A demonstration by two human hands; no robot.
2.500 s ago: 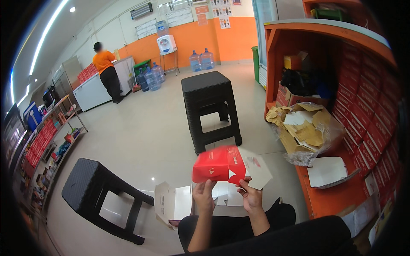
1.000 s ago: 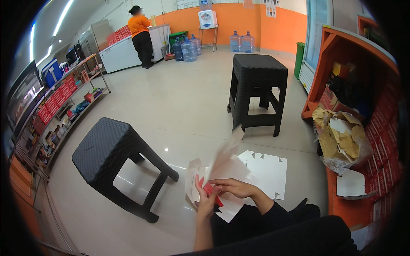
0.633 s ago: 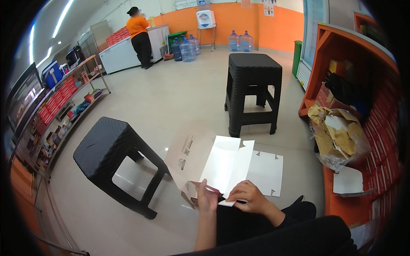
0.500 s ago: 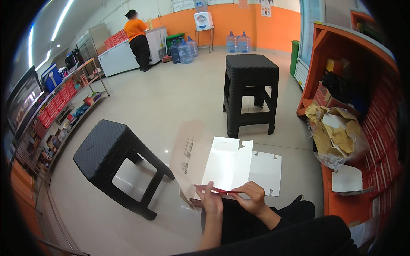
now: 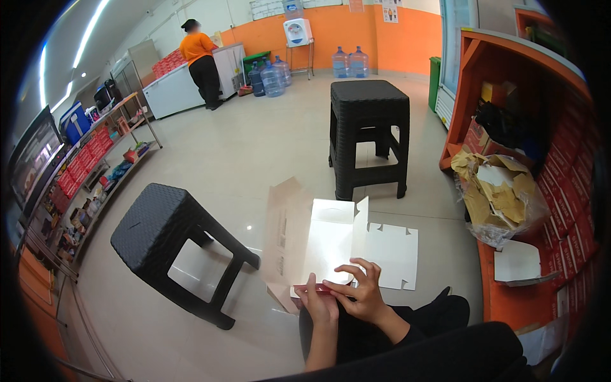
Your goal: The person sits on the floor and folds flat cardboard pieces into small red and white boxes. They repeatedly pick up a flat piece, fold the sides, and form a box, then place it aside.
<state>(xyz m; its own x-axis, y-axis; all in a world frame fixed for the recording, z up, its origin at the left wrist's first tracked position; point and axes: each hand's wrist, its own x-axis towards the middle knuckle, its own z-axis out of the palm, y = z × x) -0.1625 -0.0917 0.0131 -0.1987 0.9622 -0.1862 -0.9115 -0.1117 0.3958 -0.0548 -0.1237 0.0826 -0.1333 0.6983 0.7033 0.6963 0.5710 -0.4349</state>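
- Moved since the earlier frame: right-hand panel [image 5: 361,226] of the carton [image 5: 328,242] now stands steeper, where it lay almost flat; the right hand [image 5: 368,299] has shifted left along the red near wall [image 5: 323,288].
- Location: carton held, white inside up, over the near edge of the floor [image 5: 223,140], in front of the person's legs.
- Left hand [image 5: 321,310]: thumb and fingers pinching the near wall towards its left corner.
- Right hand: thumb and one finger appear to pinch that wall further right; remaining fingers raised and spread.
- Adjacent: flat white card [image 5: 394,258] on the floor to the carton's right; black stool [image 5: 153,207] to its left.
- Step in hand, as judged: folding up the near end.
- Recommended: left hand steadies the corner; right hand creases along the score, edges squared before pressing. Forcing it askew could buckle the thin board.
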